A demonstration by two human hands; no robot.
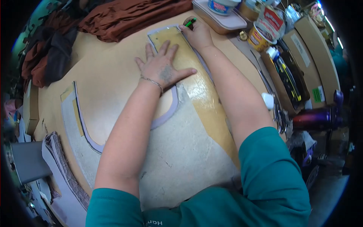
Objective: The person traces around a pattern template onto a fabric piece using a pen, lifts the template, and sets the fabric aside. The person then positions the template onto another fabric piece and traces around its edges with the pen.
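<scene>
A large grey pattern piece (170, 159) with yellowish tape (206, 102) along its right side lies on lilac material (166, 116), which shows around its curved edge. My left hand (162, 67) presses flat on the taped upper strip, its fingers spread. At the top right corner of that strip, my right hand (197, 33) is closed around a green and black pen (190, 22). The pen's tip is hidden by the fingers.
Brown cloth (132, 17) lies at the back, dark cloth (53, 56) at the left. Along the right stand a lidded plastic box (221, 19), a yellow tub (260, 38), a cardboard pen box (278, 75) and a purple bottle (315, 118). Scissors (259, 62) lie nearby.
</scene>
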